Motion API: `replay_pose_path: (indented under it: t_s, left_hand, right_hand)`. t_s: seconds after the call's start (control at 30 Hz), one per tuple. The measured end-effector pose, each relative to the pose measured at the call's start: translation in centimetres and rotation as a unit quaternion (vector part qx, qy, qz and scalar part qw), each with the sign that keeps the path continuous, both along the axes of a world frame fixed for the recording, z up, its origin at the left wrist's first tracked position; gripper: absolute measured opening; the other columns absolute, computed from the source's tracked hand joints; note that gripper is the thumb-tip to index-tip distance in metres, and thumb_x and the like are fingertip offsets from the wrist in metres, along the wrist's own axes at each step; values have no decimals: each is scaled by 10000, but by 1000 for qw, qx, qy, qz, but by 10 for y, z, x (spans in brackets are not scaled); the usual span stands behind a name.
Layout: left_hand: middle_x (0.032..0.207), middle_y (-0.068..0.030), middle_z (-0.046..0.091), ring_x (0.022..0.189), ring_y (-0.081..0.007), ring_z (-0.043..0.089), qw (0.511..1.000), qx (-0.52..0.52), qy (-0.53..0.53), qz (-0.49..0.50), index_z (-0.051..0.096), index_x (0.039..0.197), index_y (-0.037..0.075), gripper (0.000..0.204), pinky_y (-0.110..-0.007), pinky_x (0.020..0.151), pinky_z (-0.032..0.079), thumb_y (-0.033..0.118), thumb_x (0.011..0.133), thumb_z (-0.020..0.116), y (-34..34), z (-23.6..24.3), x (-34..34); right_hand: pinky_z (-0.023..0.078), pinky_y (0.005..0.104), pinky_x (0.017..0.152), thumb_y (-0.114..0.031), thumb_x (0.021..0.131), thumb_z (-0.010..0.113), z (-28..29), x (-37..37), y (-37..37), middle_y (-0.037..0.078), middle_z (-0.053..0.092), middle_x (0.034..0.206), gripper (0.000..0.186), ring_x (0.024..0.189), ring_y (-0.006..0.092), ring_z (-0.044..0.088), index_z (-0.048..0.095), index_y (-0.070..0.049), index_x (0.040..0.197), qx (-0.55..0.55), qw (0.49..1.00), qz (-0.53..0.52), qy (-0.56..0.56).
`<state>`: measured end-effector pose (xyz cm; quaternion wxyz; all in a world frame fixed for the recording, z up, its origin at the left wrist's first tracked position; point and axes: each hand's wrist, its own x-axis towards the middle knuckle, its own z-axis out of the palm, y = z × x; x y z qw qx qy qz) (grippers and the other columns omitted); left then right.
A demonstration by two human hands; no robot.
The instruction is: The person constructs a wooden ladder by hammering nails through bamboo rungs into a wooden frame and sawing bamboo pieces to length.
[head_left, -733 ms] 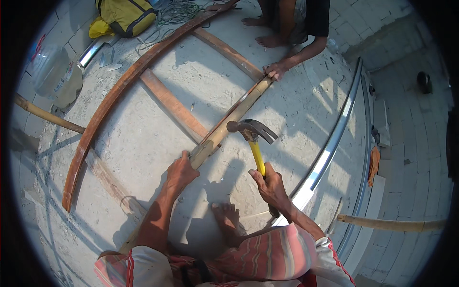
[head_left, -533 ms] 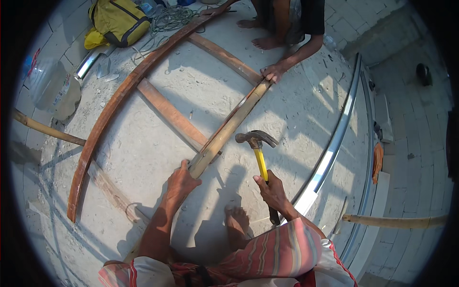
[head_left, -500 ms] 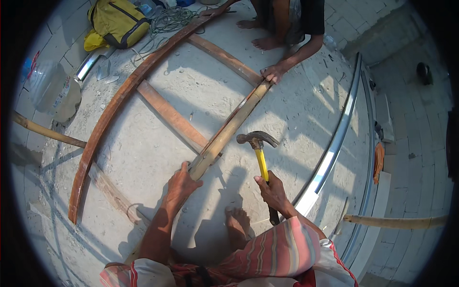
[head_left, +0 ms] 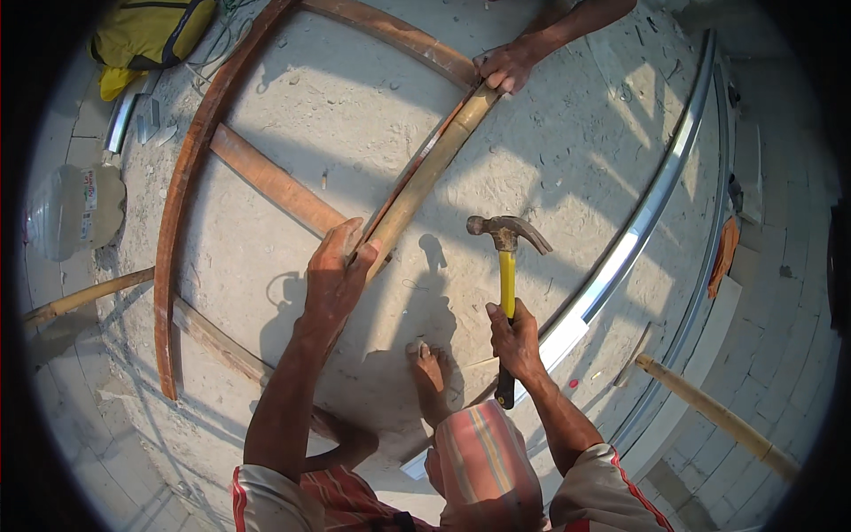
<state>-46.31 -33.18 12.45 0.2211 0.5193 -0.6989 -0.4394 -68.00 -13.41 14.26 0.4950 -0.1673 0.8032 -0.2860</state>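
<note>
My left hand (head_left: pixel 337 275) wraps round the near end of a bamboo pole (head_left: pixel 434 168), its fingers over the pole and the thin wooden rail beside it. The pole lies along the right side of a reddish-brown wooden frame, with a long beam (head_left: pixel 188 182) on the left and crosspieces (head_left: pixel 277 184) between. My right hand (head_left: pixel 516 344) grips a claw hammer (head_left: pixel 507 275) by its yellow and black handle, head up, apart from the frame. A co-worker's hand (head_left: pixel 505 67) holds the pole's far end.
Long shiny metal profiles (head_left: pixel 634 235) lie on the right, near an orange cloth (head_left: pixel 725 257). Another bamboo pole (head_left: pixel 709 408) is at lower right, and one (head_left: pixel 89 297) at left. A yellow bag (head_left: pixel 151 34) and a clear plastic container (head_left: pixel 75 213) sit at the left.
My left hand has moved forward and closed further over the pole's near end. The hammer is a little farther right and more upright. The view has shifted.
</note>
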Motion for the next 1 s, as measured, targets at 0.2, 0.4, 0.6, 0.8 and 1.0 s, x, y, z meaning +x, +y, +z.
replay_pose_path:
  t_s: [0.2,0.4,0.6,0.8,1.0]
  left_hand:
    - [1079,-235,646,992,-262,622,985,168,-25,21,556,1239,-52,483,-331,895,464,321,933,573,-36,54,-44]
    - [1050,-205,647,975,-253,613,965,254,7,62,511,1310,-32,518,-339,900,452,335,945,540,-96,77,-100]
    - [1095,-161,635,1000,-209,608,971,228,-48,-49,465,1386,54,531,-315,853,467,326,936,536,-157,53,-168]
    - [1014,-166,644,974,-212,608,987,107,65,-100,487,1303,-81,435,-325,905,455,216,987,467,-194,20,-215]
    - [967,-118,649,853,-139,589,944,321,46,-62,503,1305,-59,433,-289,848,455,231,986,465,-191,91,-245]
  right_hand:
    - [342,251,385,-397,934,623,51,-26,71,-33,412,573,390,451,53,379,466,-52,846,47,998,-16,28]
    - [366,254,377,-464,921,613,105,-56,122,-23,400,567,459,441,66,397,435,-51,831,112,993,7,42]
    - [419,331,494,-489,914,605,142,-76,119,51,457,607,522,562,136,432,479,12,840,167,985,-41,29]
    - [393,246,359,-492,901,622,158,-84,86,-14,415,568,487,431,66,424,451,-39,848,185,971,-141,-57]
    - [364,235,367,-484,891,645,172,-118,59,-40,392,524,475,395,60,406,424,-70,819,228,954,-173,-85]
